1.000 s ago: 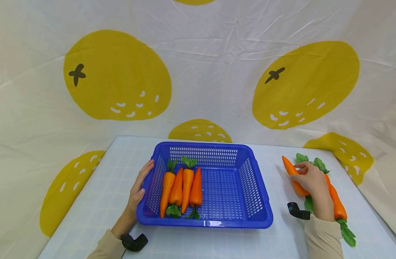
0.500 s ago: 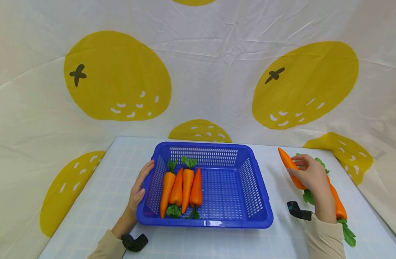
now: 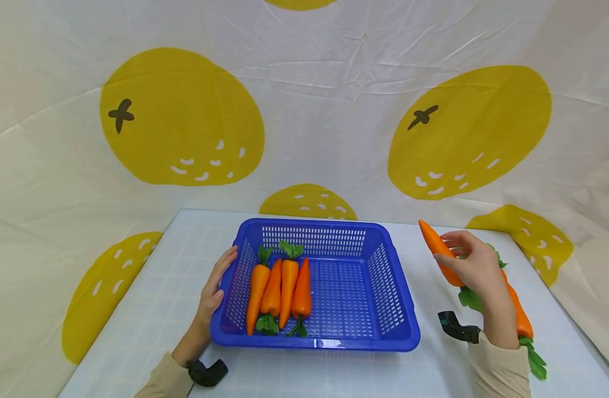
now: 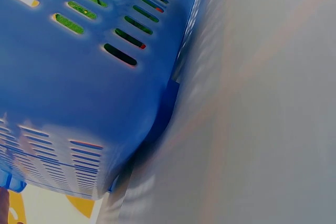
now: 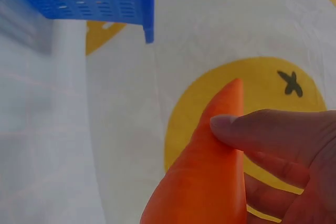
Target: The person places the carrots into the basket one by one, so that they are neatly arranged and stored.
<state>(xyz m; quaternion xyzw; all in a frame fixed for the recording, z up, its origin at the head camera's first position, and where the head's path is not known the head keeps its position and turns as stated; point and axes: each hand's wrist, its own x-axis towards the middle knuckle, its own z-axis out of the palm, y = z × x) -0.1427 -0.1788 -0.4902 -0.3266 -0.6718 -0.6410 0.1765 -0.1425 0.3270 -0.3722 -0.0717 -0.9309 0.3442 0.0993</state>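
Observation:
My right hand point(image 3: 476, 265) pinches an orange carrot point(image 3: 449, 269) between thumb and fingers, raised above the table with its tip pointing up and left and its green leaves hanging low. The right wrist view shows the thumb pressed along this carrot point(image 5: 205, 177). At the left side of a blue plastic basket point(image 3: 315, 343), my left hand point(image 3: 212, 287) rests its fairly straight fingers against the outer wall. Inside the basket, several carrots point(image 3: 258, 290) lie side by side on the left, leaves pointing different ways. The left wrist view holds mostly the perforated basket wall point(image 4: 79, 93).
At least one more carrot point(image 3: 519, 312) lies on the table right of my right forearm, partly hidden by it. A pale checked cloth covers the table point(image 3: 264, 376). Behind it hangs a white curtain point(image 3: 324, 121) printed with large yellow fruit.
My right hand has lifted the carrot off the table, up and slightly to the left. The left hand and the basket have stayed in place.

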